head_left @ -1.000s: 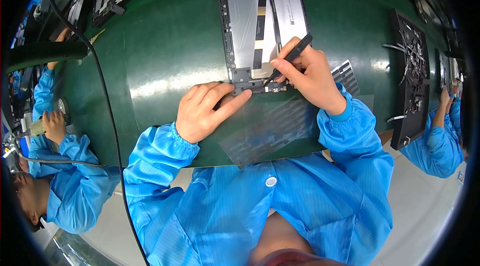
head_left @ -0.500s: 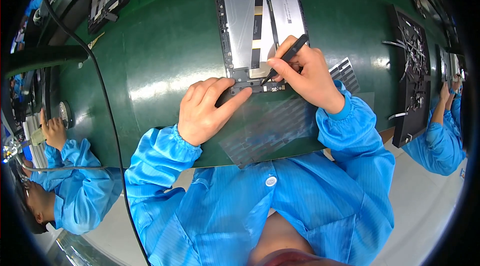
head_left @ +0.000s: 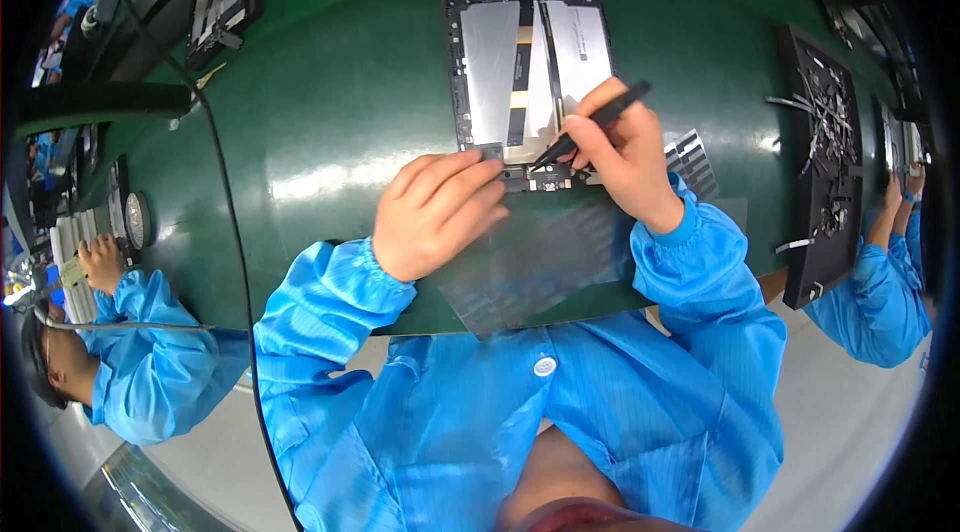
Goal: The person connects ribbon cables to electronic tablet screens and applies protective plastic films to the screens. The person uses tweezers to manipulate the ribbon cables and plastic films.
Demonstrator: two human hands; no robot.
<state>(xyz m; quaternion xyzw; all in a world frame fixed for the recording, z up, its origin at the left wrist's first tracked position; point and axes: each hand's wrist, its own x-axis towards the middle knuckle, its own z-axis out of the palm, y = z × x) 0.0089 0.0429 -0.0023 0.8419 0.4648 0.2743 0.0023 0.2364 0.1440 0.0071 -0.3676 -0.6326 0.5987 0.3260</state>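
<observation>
An opened tablet (head_left: 490,72) lies on the green bench with its silver battery panels and black frame exposed. My right hand (head_left: 625,147) is closed around black tweezers (head_left: 610,112), held at a slant. Their pointed tip reaches the small parts along the tablet's near edge. My left hand (head_left: 435,212) bears on the tablet's near left corner, its fingers close together and bent over the edge. The thumb and that corner are mostly hidden.
A clear sheet with dark strips (head_left: 540,267) lies before me, and a patterned strip sheet (head_left: 692,162) lies right of the tablet. A black tray (head_left: 820,252) holds small parts and ribbons. A black cable (head_left: 225,202) crosses at left. Co-workers sit on both sides.
The tablet has shifted slightly toward me. My left fingers have drawn together and moved right over its corner. The tweezers' tip has moved slightly right.
</observation>
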